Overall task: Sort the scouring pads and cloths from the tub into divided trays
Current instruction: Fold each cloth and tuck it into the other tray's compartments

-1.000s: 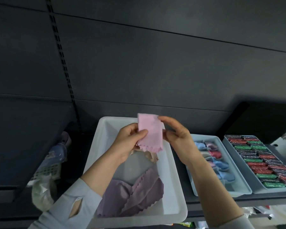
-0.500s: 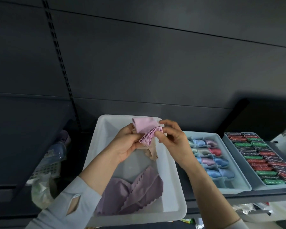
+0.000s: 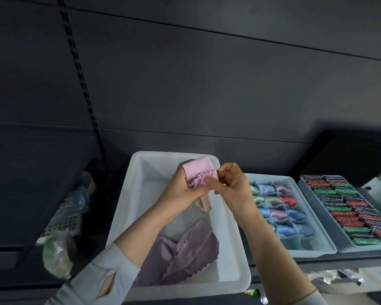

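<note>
Both hands are working over the far end of the white tub (image 3: 231,256), which is sitting on a dark shelf (image 3: 317,259). The left hand (image 3: 180,192) is curling round a folded pink cloth (image 3: 199,173), thumb on the near side, fingers behind; its grip is closed on the cloth. The right hand (image 3: 231,184) is pinching the cloth's bunched right edge w/ thumb and forefinger, other fingers curled in; grip narrow, holding that edge. A beige cloth (image 3: 204,204) is hanging below the left palm; can't tell whether it's being held too or just trailing.

In the near end of the tub, purple cloths (image 3: 185,258) w/ zigzag edges are lying overlapped, partly under the left forearm.

Just right of the tub, a pale blue divided tray (image 3: 317,249) is holding rolled cloths in blue, lilac, one red, approx. one per compartment; the nearest compartments are looking unfilled. Touching its right side, a second tray (image 3: 304,188) is packed w/ rows of red, green and dark scouring pads (image 3: 359,213).

At left, below the shelf, a white mesh basket (image 3: 64,223) and crumpled plastic are sitting in shadow
</note>
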A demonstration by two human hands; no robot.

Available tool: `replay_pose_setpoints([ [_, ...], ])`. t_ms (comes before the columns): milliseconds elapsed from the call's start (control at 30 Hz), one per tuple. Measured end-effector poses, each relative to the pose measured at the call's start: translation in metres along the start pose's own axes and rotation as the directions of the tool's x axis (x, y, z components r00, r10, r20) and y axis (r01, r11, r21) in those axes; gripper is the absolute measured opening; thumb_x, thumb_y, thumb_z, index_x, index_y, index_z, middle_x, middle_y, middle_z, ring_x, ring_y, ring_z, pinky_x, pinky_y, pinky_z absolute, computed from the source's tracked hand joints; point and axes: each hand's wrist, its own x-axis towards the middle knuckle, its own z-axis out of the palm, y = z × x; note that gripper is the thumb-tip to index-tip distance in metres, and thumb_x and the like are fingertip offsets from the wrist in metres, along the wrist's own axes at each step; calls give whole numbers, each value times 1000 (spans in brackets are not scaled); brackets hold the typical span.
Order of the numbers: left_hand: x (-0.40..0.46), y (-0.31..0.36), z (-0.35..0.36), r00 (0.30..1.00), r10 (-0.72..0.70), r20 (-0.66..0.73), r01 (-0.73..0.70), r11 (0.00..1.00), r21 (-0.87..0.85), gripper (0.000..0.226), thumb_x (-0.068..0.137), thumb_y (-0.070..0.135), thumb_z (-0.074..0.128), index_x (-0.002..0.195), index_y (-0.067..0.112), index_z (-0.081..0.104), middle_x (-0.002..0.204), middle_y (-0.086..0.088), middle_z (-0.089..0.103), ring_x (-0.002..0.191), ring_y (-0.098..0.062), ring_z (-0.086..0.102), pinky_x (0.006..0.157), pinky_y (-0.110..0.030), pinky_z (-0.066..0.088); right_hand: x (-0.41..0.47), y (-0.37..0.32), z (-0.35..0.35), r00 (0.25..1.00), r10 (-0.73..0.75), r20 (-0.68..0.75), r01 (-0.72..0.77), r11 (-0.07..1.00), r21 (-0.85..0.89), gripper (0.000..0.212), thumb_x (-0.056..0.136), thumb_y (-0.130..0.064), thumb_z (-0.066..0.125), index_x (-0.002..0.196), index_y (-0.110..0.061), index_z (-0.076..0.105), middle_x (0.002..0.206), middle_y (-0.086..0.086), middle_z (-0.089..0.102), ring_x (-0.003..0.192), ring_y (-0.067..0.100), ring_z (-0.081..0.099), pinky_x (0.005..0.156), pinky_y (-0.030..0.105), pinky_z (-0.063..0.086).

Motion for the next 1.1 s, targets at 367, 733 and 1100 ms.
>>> replay_pose_setpoints([
  [367,-1,-28,-6,989,-145,12,146,988,-49,17,92,-6,57,89,5,69,105,-6,69,86,-16,70,67,-28,58,-28,2,-24,942,163,293,-259,910,323,11,85,-1,62,88,-9,70,85,8,63,70,16,53,60,24,45],
  [733,6,-61,79,972,-234,-14,234,972,-4,19,85,-4,68,90,10,55,107,-8,62,81,-13,71,70,-26,57,-55,41,-106,972,221,77,-234,933,274,21,86,-3,53,79,-11,71,102,16,62,96,31,65,79,38,57],
  [1100,15,-109,200,986,-123,-111,147,958,245,38,86,2,68,116,21,54,118,1,62,109,-10,63,93,-23,51,-45,74,-255,969,235,75,-227,969,-100,19,85,1,70,98,-12,72,85,4,70,75,13,65,67,28,55],
])
